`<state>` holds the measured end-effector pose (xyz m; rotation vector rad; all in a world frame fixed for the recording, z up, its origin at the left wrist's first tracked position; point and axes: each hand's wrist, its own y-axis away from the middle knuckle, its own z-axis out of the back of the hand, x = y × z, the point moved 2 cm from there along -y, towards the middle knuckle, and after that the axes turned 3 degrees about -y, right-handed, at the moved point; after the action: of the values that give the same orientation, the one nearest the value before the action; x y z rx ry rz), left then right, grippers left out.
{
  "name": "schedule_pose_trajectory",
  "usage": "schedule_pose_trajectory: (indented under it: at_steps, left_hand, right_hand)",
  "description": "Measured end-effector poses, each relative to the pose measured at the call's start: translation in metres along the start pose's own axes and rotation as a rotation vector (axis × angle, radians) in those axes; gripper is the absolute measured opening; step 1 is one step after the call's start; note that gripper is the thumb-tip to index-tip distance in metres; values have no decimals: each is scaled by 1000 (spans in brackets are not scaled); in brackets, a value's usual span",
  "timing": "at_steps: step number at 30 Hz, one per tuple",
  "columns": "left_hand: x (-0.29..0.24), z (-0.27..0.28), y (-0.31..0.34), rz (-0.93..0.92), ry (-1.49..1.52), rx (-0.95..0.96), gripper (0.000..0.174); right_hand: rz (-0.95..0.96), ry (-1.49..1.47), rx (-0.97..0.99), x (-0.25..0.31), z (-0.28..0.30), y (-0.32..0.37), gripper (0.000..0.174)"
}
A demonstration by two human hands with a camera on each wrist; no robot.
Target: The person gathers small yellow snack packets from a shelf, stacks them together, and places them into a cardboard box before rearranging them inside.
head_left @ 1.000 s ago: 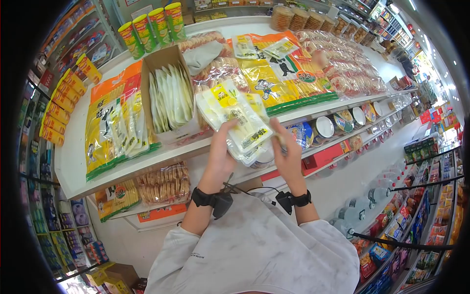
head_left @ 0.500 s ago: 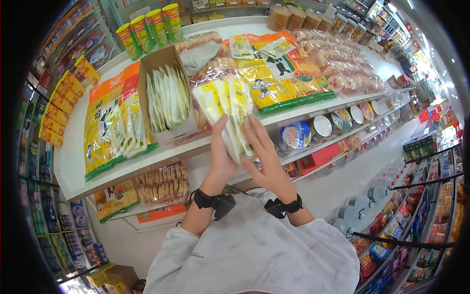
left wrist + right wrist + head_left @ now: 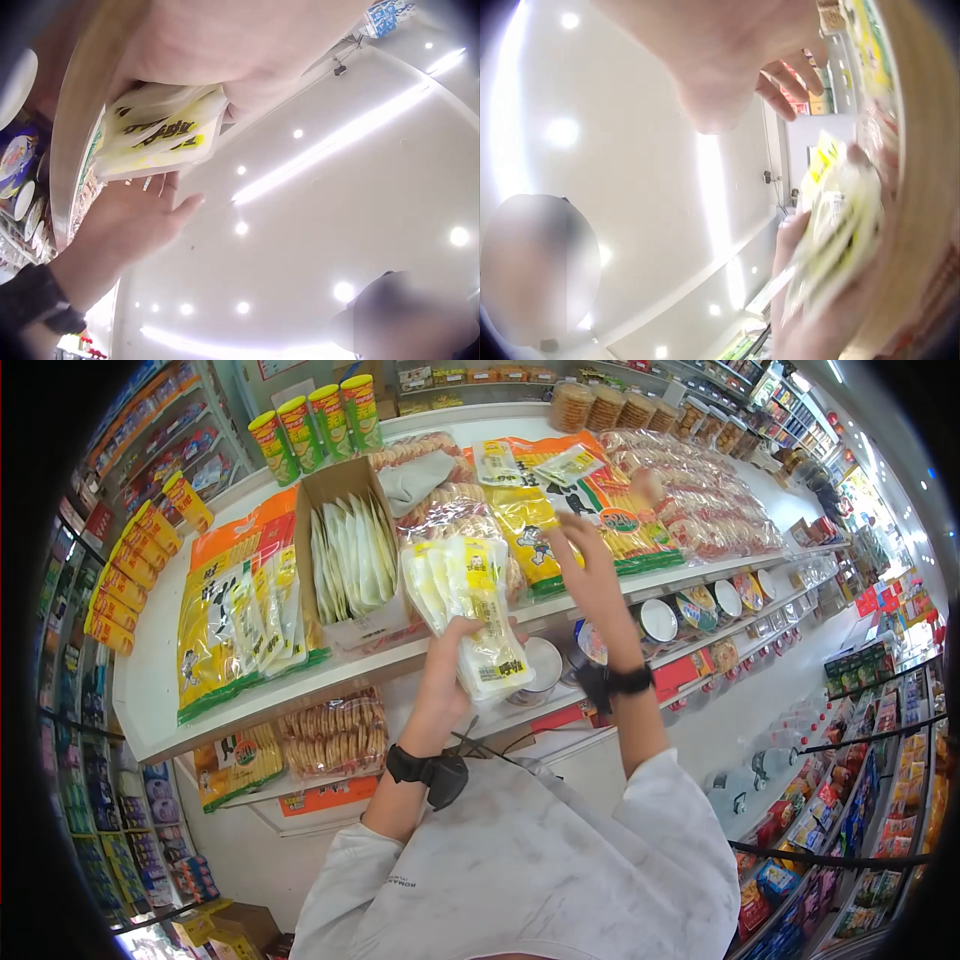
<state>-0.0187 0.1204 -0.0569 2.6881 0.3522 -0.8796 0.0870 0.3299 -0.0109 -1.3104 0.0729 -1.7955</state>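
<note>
My left hand (image 3: 447, 678) grips a fanned stack of white and yellow snack packets (image 3: 484, 622) above the shelf's front edge, thumb across the top one. In the left wrist view the packets (image 3: 161, 131) stick out under the palm. My right hand (image 3: 592, 572) is raised to the right of the stack, apart from it, fingers extended and nothing held, over the front of a large yellow and orange bag (image 3: 535, 540). The right wrist view shows the right hand's fingers (image 3: 787, 86) spread apart, with the stack (image 3: 836, 225) below them.
An open carton (image 3: 325, 485) of upright packets stands left of the stack, beside another large yellow bag (image 3: 212, 622) with packets lying on it. Green cans (image 3: 327, 422) line the back. Wrapped round biscuits (image 3: 715, 510) lie at the right; tubs (image 3: 657, 622) sit on the shelf below.
My right hand has left the packets and moved up and to the right, its fingers clear of them. The stack in my left hand is now tilted with its printed side showing.
</note>
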Motion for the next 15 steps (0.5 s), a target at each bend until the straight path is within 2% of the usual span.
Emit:
schedule_pose_trajectory:
  at_steps: [1, 3, 7, 11, 14, 15]
  left_hand:
    - [3, 4, -1, 25, 28, 7, 63]
    - [2, 2, 3, 58, 45, -6, 64]
    - [-2, -5, 18, 89, -31, -43, 64]
    - [-6, -2, 24, 80, -124, -14, 62]
    - [-11, -4, 26, 26, -192, -21, 60]
    - [-12, -4, 26, 4, -215, -31, 60]
  right_hand:
    - [36, 141, 6, -18, 1, -20, 37]
    - [-50, 473, 117, -62, -3, -54, 47]
    - [-21, 661, 239, -113, -12, -110, 54]
    - [17, 764, 462, -146, -19, -142, 48]
    - [-92, 723, 388, -173, -22, -150, 44]
    - [-199, 685, 445, -142, -17, -148, 40]
